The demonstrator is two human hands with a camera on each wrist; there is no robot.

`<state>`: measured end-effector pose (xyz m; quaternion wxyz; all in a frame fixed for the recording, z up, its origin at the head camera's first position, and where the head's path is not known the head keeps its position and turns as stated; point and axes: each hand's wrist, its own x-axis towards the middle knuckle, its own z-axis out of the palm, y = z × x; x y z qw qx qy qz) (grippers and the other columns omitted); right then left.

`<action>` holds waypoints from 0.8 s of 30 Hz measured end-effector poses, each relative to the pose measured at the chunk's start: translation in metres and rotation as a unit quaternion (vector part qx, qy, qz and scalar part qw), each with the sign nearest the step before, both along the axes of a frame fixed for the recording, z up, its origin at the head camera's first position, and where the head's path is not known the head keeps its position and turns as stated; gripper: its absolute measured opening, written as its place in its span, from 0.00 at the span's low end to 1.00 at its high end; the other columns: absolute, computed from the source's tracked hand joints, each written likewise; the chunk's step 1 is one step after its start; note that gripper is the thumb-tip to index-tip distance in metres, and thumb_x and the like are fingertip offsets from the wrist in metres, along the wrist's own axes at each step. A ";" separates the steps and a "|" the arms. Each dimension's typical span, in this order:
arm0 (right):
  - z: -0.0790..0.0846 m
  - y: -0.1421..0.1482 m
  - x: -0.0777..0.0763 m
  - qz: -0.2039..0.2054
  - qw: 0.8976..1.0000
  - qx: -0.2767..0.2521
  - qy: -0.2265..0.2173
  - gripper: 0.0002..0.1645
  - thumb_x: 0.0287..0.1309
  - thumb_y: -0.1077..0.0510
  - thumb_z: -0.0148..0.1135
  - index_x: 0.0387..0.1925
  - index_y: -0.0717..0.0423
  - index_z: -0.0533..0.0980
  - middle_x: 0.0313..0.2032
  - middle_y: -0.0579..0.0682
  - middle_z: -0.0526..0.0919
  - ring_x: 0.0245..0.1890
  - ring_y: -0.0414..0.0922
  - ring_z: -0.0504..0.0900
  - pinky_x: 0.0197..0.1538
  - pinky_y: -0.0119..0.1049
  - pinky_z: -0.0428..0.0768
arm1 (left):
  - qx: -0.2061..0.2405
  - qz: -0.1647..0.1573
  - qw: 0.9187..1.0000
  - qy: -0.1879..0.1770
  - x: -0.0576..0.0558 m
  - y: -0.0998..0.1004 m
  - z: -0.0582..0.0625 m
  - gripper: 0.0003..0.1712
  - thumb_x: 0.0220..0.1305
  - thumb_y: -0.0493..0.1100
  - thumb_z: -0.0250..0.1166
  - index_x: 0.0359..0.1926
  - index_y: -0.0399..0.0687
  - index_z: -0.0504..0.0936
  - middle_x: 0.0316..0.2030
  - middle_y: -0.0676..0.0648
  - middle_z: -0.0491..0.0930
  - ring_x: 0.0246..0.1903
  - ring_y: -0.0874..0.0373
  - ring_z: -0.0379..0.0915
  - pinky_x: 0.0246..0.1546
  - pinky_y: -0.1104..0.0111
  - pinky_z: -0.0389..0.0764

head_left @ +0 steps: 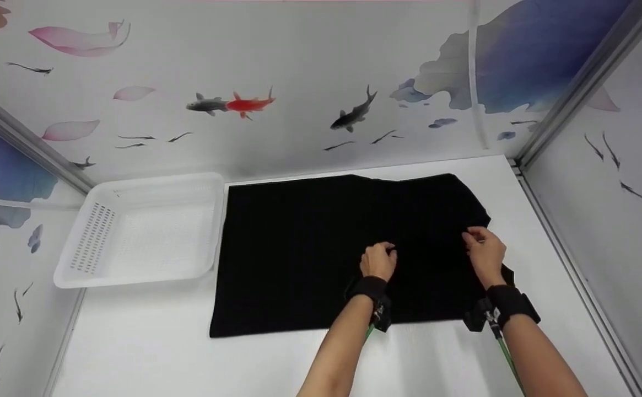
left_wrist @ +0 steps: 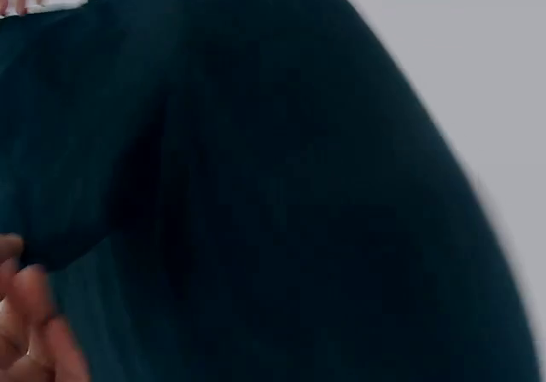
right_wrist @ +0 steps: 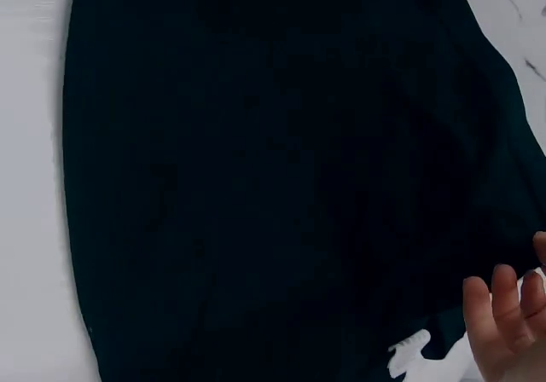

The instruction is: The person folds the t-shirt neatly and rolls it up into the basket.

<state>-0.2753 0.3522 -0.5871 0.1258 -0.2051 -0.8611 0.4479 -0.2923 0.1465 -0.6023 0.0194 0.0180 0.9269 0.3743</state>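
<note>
A black garment (head_left: 293, 248) lies spread flat in the head view, its right end uneven in outline; it looks dark teal in both wrist views. My left hand (head_left: 378, 261) is over its right half, fingers bent, pinching a fold of the fabric. In the left wrist view the fingertips (left_wrist: 32, 292) of that hand meet at the fold's edge, low on the left. At the garment's right edge, my right hand (head_left: 486, 253) pinches the border between thumb and fingers. The right wrist view shows those fingers (right_wrist: 505, 301) along the edge, with the thumb mostly out of frame.
A white plastic basket (head_left: 219, 231) with slotted sides stands left of the garment on the white table (head_left: 144, 342). Printed walls with fish and petals enclose the back (head_left: 298, 143) and both sides. Each wrist wears a black strap (head_left: 511, 303) with a green cable.
</note>
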 end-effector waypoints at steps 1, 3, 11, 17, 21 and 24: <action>-0.002 -0.001 -0.001 -0.001 1.000 0.000 -0.006 0.14 0.59 0.60 0.55 0.43 0.66 0.76 0.34 0.58 0.78 0.22 0.25 0.69 0.26 0.17 0.70 | 0.020 0.002 1.000 -0.012 0.001 0.000 -0.001 0.10 0.58 0.41 0.62 0.41 0.50 0.84 0.33 0.50 0.83 0.17 0.64 0.71 0.18 0.74 0.70; -0.004 -0.003 -0.002 0.007 1.000 0.003 -0.021 0.15 0.60 0.60 0.53 0.46 0.65 0.76 0.36 0.60 0.79 0.26 0.31 0.74 0.29 0.20 0.71 | 0.052 -0.003 0.998 -0.031 0.003 0.000 -0.004 0.13 0.60 0.39 0.59 0.46 0.48 0.81 0.34 0.49 0.82 0.13 0.66 0.65 0.16 0.76 0.66; -0.010 -0.001 0.002 0.144 0.983 0.053 -0.100 0.25 0.61 0.63 0.50 0.59 0.69 0.63 0.51 0.71 0.70 0.50 0.62 0.71 0.50 0.51 0.70 | 0.022 -0.094 0.995 -0.040 0.013 -0.018 -0.012 0.17 0.62 0.39 0.57 0.53 0.49 0.77 0.39 0.45 0.80 0.11 0.67 0.58 0.14 0.78 0.62; -0.009 0.000 0.017 0.175 0.976 0.087 -0.091 0.24 0.59 0.64 0.52 0.57 0.69 0.65 0.52 0.72 0.69 0.49 0.64 0.70 0.49 0.53 0.69 | 0.000 -0.134 0.991 0.013 0.020 -0.049 -0.014 0.15 0.62 0.39 0.57 0.50 0.47 0.79 0.48 0.45 0.77 0.44 0.57 0.74 0.43 0.71 0.74; -0.009 0.002 0.030 0.180 0.974 0.115 -0.069 0.23 0.57 0.64 0.54 0.55 0.69 0.68 0.52 0.71 0.70 0.50 0.65 0.69 0.50 0.55 0.67 | -0.002 -0.139 0.988 0.070 0.023 -0.083 -0.016 0.14 0.61 0.38 0.59 0.47 0.45 0.80 0.47 0.44 0.77 0.48 0.52 0.72 0.49 0.65 0.72; -0.010 0.005 0.042 0.172 0.974 0.137 -0.049 0.22 0.56 0.65 0.55 0.53 0.69 0.69 0.51 0.71 0.70 0.51 0.66 0.68 0.52 0.56 0.66 | 0.003 -0.117 0.988 0.101 0.027 -0.118 -0.018 0.13 0.59 0.38 0.60 0.46 0.45 0.81 0.45 0.45 0.78 0.46 0.52 0.72 0.47 0.64 0.73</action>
